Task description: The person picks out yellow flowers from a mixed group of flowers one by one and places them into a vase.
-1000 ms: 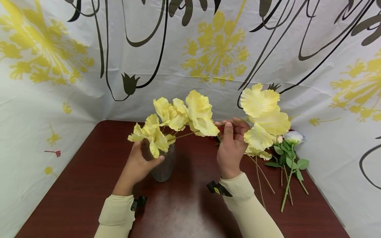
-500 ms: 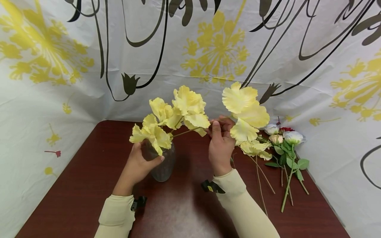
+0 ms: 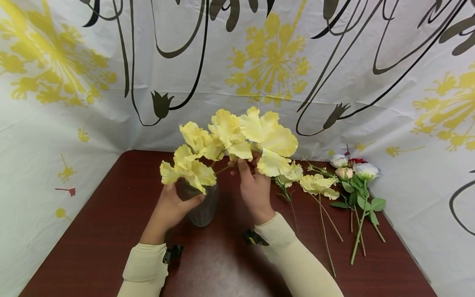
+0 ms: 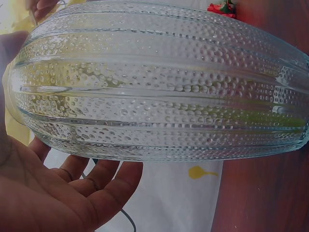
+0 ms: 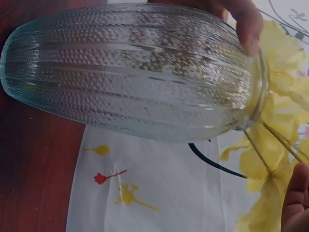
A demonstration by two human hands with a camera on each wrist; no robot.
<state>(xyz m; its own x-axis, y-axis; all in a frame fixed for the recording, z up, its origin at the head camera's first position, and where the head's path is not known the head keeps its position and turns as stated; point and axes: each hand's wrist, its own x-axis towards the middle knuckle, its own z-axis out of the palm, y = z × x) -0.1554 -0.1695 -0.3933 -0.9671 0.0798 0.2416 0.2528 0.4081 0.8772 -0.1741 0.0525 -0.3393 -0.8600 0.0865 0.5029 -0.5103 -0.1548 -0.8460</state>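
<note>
A clear ribbed glass vase (image 3: 203,208) with a dimpled surface stands upright on the table, several yellow flowers (image 3: 189,167) leaning out of its mouth. My left hand (image 3: 168,208) holds the vase near its neck, thumb at the front and fingers behind; the left wrist view shows those fingers (image 4: 104,186) curved along the glass (image 4: 159,87). Right of the mouth, my right hand (image 3: 256,192) pinches the stem of another yellow flower (image 3: 276,142), its large bloom overlapping the others. In the right wrist view, stems (image 5: 280,140) enter the rim close to my right fingertips (image 5: 297,193).
On the dark red-brown table (image 3: 92,243), loose yellow flowers (image 3: 318,185) lie at the right with long thin stems. Beyond them lie white roses (image 3: 365,171), a peach rose (image 3: 344,173) and a red flower (image 3: 357,161). A patterned white cloth (image 3: 208,82) hangs behind and at both sides.
My right hand has moved left with the yellow flower, bringing its bloom up against those in the vase. Loose flowers at the right are uncovered. My left hand stays on the vase.
</note>
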